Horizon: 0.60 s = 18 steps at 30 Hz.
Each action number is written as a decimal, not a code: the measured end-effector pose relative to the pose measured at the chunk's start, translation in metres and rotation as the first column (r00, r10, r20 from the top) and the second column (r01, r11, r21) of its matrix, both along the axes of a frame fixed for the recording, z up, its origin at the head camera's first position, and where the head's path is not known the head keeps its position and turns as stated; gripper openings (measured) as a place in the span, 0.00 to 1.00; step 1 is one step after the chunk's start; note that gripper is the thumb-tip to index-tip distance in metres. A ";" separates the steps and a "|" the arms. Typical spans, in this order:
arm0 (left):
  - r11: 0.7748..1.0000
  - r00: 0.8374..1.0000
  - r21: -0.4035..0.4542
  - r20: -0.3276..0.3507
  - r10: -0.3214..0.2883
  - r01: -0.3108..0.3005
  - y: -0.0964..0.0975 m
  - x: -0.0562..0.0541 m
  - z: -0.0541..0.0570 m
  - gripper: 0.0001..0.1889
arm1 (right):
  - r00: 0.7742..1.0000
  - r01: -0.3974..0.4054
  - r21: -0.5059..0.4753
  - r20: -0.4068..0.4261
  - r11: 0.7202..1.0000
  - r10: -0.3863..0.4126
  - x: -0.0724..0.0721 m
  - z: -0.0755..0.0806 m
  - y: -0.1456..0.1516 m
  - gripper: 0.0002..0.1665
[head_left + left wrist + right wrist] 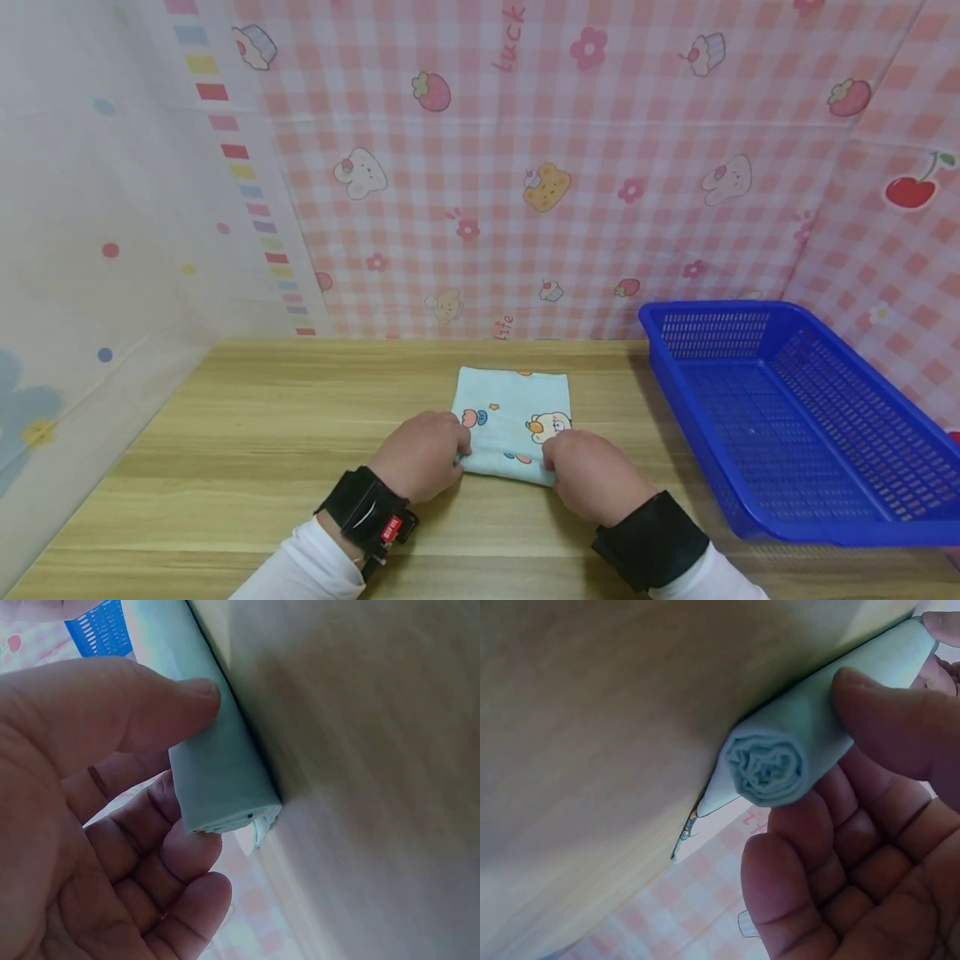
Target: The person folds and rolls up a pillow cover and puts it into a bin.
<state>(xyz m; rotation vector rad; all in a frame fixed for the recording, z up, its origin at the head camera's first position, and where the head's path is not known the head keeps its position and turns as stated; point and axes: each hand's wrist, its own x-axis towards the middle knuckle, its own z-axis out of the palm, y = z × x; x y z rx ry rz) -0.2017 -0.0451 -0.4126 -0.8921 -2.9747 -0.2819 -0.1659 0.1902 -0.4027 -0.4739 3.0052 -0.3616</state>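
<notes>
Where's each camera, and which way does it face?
Head: on the head, forward and down at cloth, basket, table; shows left hand, right hand, sleeves.
Left wrist: worn there, facing cloth's left end; left hand close.
Right wrist: worn there, facing cloth's right end; right hand close.
Both wrist views share cloth and table.

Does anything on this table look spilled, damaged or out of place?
Nothing stands out. The left hand and right hand hold the partly rolled light-blue printed cloth, the blue plastic basket sits upright, and no spill or damage shows on the wooden table.
</notes>
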 end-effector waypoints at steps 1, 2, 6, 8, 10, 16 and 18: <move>1.000 1.000 0.003 0.002 0.001 -0.001 0.000 0.000 0.000 0.05 | 1.000 -0.004 -0.001 -0.011 1.000 0.004 0.000 0.000 0.000 0.07; 1.000 1.000 0.006 0.005 0.002 -0.002 0.000 0.000 0.000 0.05 | 1.000 -0.006 -0.003 -0.021 1.000 0.006 0.000 -0.001 0.001 0.07; 1.000 1.000 0.019 0.010 0.003 -0.003 0.000 0.000 0.001 0.04 | 0.999 -0.008 -0.010 -0.038 1.000 0.007 0.000 -0.003 0.002 0.08; 1.000 1.000 0.025 0.011 0.005 -0.005 0.000 0.000 0.000 0.04 | 0.999 -0.005 -0.012 -0.035 1.000 0.005 -0.001 -0.003 0.002 0.09; 0.999 1.000 0.032 0.017 0.011 -0.012 0.000 0.000 0.000 0.05 | 0.999 -0.006 -0.012 -0.033 1.000 0.005 -0.001 -0.003 0.002 0.08; 0.997 0.997 0.067 0.062 0.043 -0.047 -0.002 -0.001 -0.002 0.06 | 0.999 -0.014 -0.018 -0.033 1.000 0.014 -0.001 -0.004 0.003 0.09; 0.996 0.996 0.074 0.071 0.045 -0.050 -0.002 -0.001 -0.002 0.06 | 0.999 -0.019 -0.021 -0.035 1.000 0.018 -0.001 -0.004 0.003 0.09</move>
